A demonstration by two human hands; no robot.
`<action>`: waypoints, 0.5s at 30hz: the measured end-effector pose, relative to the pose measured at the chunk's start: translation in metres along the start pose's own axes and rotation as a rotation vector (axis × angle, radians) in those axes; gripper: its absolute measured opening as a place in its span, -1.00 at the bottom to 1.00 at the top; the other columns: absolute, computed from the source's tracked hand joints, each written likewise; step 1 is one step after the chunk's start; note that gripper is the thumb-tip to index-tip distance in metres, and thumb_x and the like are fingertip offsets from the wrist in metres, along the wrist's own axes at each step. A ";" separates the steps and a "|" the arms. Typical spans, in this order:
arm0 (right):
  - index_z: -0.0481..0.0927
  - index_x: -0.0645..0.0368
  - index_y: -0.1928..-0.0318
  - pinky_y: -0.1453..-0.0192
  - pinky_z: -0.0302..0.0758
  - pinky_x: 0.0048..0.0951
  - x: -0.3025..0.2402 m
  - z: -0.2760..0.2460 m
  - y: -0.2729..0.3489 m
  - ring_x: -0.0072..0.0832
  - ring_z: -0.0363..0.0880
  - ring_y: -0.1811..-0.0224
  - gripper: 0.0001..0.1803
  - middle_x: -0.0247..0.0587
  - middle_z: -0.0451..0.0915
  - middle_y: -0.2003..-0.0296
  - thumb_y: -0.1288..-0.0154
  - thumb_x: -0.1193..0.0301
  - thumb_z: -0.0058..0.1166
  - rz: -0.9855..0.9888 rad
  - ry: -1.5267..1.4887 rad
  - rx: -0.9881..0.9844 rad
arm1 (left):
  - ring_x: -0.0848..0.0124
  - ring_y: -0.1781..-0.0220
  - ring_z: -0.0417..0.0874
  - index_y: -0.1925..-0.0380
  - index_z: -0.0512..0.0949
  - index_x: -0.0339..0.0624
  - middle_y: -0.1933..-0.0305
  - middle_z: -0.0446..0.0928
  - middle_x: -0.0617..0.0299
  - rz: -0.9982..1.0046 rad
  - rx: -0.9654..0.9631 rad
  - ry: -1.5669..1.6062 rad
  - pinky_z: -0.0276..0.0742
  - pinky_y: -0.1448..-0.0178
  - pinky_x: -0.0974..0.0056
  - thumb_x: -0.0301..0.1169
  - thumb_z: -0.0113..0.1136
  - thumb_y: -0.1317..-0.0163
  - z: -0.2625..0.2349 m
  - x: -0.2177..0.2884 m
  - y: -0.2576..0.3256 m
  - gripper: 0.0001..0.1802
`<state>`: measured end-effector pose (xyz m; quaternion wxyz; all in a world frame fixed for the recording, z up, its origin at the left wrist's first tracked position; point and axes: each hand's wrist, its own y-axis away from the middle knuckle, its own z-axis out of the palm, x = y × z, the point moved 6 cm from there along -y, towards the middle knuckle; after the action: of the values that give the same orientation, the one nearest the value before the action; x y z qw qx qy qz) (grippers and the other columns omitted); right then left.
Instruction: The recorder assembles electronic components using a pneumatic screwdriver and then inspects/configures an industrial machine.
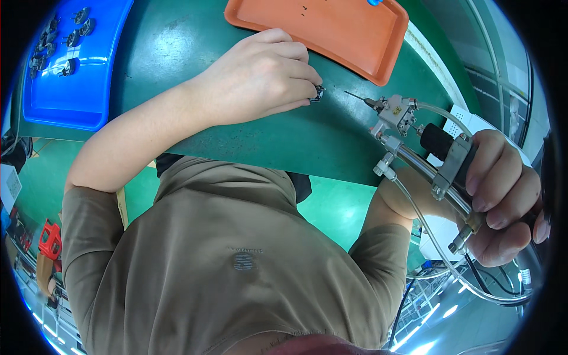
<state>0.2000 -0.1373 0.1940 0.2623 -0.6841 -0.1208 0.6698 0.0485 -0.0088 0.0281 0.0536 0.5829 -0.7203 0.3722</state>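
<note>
The left hand [260, 77] is near twelve o'clock in the view, its fingers closed in a pinch around a small dark part [318, 93] at the fingertips. That part sits between twelve and one o'clock, over the green desk [248, 139], and is largely hidden by the fingers; whether it touches the desk I cannot tell.

At three o'clock the right hand [506, 189] has its fingers curled around the rear of a metal dispensing gun [393, 112]. The gun slants up toward ten o'clock, with a black cylinder [436, 141] on its body and a thin needle [354, 95] at its front. The needle tip points at the small dark part, near it but apart. A clear tube [417, 213] leaves the gun and curves down toward four o'clock.

A blue tray [71, 112] lies at ten o'clock, holding several dark round parts [72, 38]. An orange tray [349, 44] lies between twelve and one o'clock, just beyond the left hand, with a few tiny dark pieces [304, 8] in it and a blue object [374, 2], cut off by the view's edge, at one o'clock.
</note>
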 end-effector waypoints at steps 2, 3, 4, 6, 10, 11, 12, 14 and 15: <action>0.61 -0.17 -0.04 0.28 0.35 -0.55 0.001 0.000 0.000 -0.69 0.48 0.44 -0.79 -0.58 0.54 0.41 -0.46 0.21 0.22 -0.007 -0.010 -0.002 | 0.33 0.05 0.66 0.33 0.77 -0.12 0.10 0.76 0.35 -0.006 0.001 0.001 0.54 -0.09 0.19 -0.39 0.49 -0.07 0.000 -0.001 0.001 -0.85; 0.61 -0.17 -0.04 0.27 0.35 -0.55 0.002 0.001 0.000 -0.69 0.48 0.44 -0.79 -0.58 0.54 0.41 -0.45 0.21 0.22 -0.011 -0.015 -0.001 | 0.33 0.05 0.66 0.33 0.78 -0.13 0.10 0.76 0.35 -0.003 0.003 0.002 0.55 -0.08 0.19 -0.39 0.49 -0.07 0.000 -0.001 0.001 -0.84; 0.61 -0.17 -0.04 0.27 0.35 -0.55 0.003 0.001 0.000 -0.69 0.48 0.44 -0.79 -0.58 0.54 0.41 -0.45 0.21 0.22 -0.010 -0.019 -0.002 | 0.34 0.06 0.66 0.32 0.78 -0.13 0.10 0.76 0.35 0.000 0.005 0.002 0.55 -0.08 0.19 -0.38 0.49 -0.07 0.000 -0.001 0.002 -0.84; 0.61 -0.18 -0.03 0.29 0.38 -0.58 0.005 0.004 0.000 -0.70 0.50 0.46 -0.78 -0.58 0.54 0.42 -0.42 0.22 0.26 -0.006 -0.035 -0.012 | 0.34 0.07 0.66 0.32 0.78 -0.14 0.10 0.77 0.35 -0.003 -0.004 0.016 0.55 -0.07 0.19 -0.39 0.49 -0.05 -0.001 -0.001 0.000 -0.82; 0.62 -0.16 -0.04 0.37 0.43 -0.61 0.033 0.020 0.001 -0.70 0.50 0.51 -0.75 -0.56 0.55 0.43 -0.40 0.24 0.31 -0.082 -0.274 -0.094 | 0.33 0.07 0.66 0.30 0.78 -0.15 0.08 0.77 0.35 -0.010 -0.019 0.032 0.55 -0.06 0.19 -0.41 0.49 0.01 0.000 -0.001 -0.002 -0.78; 0.62 -0.15 -0.05 0.40 0.45 -0.61 0.039 0.023 0.002 -0.70 0.50 0.53 -0.74 -0.55 0.55 0.44 -0.40 0.25 0.33 -0.109 -0.352 -0.124 | 0.33 0.07 0.66 0.30 0.78 -0.15 0.08 0.77 0.35 -0.005 -0.022 0.033 0.55 -0.06 0.19 -0.41 0.49 0.01 0.001 -0.001 -0.002 -0.78; 0.62 -0.15 -0.05 0.43 0.46 -0.62 0.040 0.025 0.002 -0.70 0.50 0.54 -0.73 -0.54 0.55 0.44 -0.39 0.26 0.34 -0.134 -0.433 -0.158 | 0.32 0.07 0.66 0.30 0.78 -0.15 0.07 0.77 0.34 -0.011 -0.019 0.033 0.54 -0.06 0.18 -0.42 0.48 0.02 0.000 -0.001 -0.001 -0.78; 0.61 -0.14 -0.08 0.47 0.47 -0.63 0.029 0.019 0.007 -0.70 0.49 0.56 -0.71 -0.53 0.54 0.45 -0.41 0.26 0.34 -0.054 -0.209 -0.107 | 0.32 0.07 0.66 0.30 0.78 -0.15 0.06 0.76 0.34 -0.017 -0.015 0.034 0.54 -0.06 0.18 -0.43 0.48 0.04 0.000 -0.001 0.000 -0.77; 0.60 -0.14 -0.08 0.47 0.46 -0.63 0.028 0.019 0.006 -0.70 0.49 0.56 -0.71 -0.53 0.53 0.45 -0.41 0.26 0.34 -0.055 -0.210 -0.113 | 0.32 0.07 0.66 0.30 0.78 -0.15 0.06 0.76 0.33 -0.017 -0.013 0.037 0.54 -0.07 0.18 -0.43 0.47 0.04 0.000 -0.001 -0.001 -0.77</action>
<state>0.1826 -0.1244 0.1674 0.2276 -0.6203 -0.2038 0.7225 0.0498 -0.0084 0.0282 0.0736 0.5815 -0.7167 0.3778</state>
